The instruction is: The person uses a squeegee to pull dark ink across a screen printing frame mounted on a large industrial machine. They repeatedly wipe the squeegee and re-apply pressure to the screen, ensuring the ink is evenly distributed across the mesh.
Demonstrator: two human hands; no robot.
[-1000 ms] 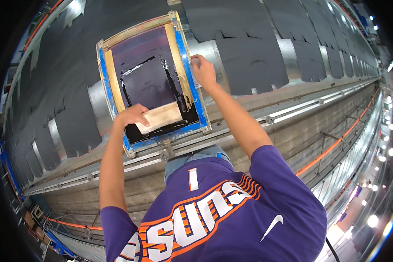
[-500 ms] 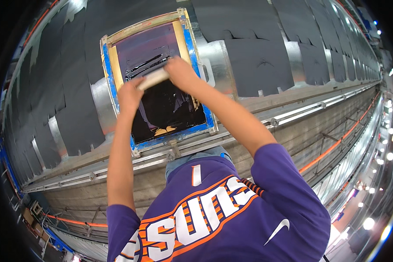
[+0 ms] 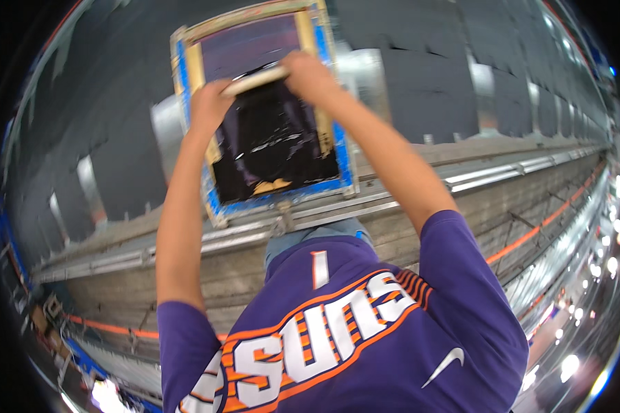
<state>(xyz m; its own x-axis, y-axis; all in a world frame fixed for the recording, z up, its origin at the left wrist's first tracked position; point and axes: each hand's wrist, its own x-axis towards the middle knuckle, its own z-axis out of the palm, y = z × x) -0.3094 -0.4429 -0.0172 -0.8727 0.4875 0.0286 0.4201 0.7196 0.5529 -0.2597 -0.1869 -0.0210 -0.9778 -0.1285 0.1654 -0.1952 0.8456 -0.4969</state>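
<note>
My left hand [image 3: 211, 103] and my right hand [image 3: 310, 79] grip the two ends of a pale squeegee bar [image 3: 253, 83], held across the upper middle of a screen-printing frame [image 3: 339, 165]. The frame has pale edges, blue tape and tan strips along its sides. Glossy black ink [image 3: 275, 172] covers the mesh below the bar, with purple patches showing through; purple-grey mesh [image 3: 248, 41] shows above it.
Dark grey sheets [image 3: 420, 89] with bare metal strips between them line the long surface around the frame. Metal rails [image 3: 475, 180] run along its near edge, above a concrete floor with an orange line [image 3: 554, 213]. Lights and equipment fill the far sides.
The squeegee has moved from the frame's near end up across the mesh, leaving black ink behind it. My right hand left the frame's right edge and took hold of the bar beside my left.
</note>
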